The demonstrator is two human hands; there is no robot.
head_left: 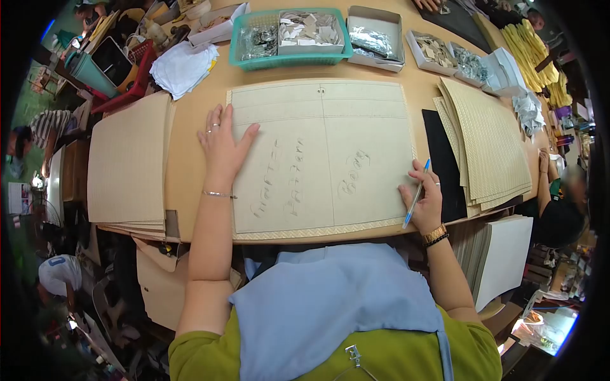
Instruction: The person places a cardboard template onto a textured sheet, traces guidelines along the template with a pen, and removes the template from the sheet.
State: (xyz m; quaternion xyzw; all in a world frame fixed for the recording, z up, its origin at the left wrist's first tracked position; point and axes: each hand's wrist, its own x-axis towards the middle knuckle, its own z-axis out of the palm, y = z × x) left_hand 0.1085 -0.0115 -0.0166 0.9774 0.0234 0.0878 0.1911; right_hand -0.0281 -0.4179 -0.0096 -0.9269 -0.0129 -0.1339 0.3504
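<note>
A large cream sheet (368, 140) with handwriting and ruled pen lines lies flat on the table before me. Its border shows a woven texture. My left hand (222, 143) rests on the sheet's left edge, fingers spread, with a ring and a bracelet on it. At the lower right edge of the sheet is my right hand (424, 198), its fingers closed round a blue ballpoint pen (416, 200). The pen slants, one end pointing up and the other down toward the sheet's edge.
Stacks of woven cream sheets stand left (130, 159) and right (486, 140), with a black sheet (443, 165) beside the right one. Behind are a teal basket (289, 61) of small pieces, a white box (376, 38) and white cloths (183, 68). Other people sit around.
</note>
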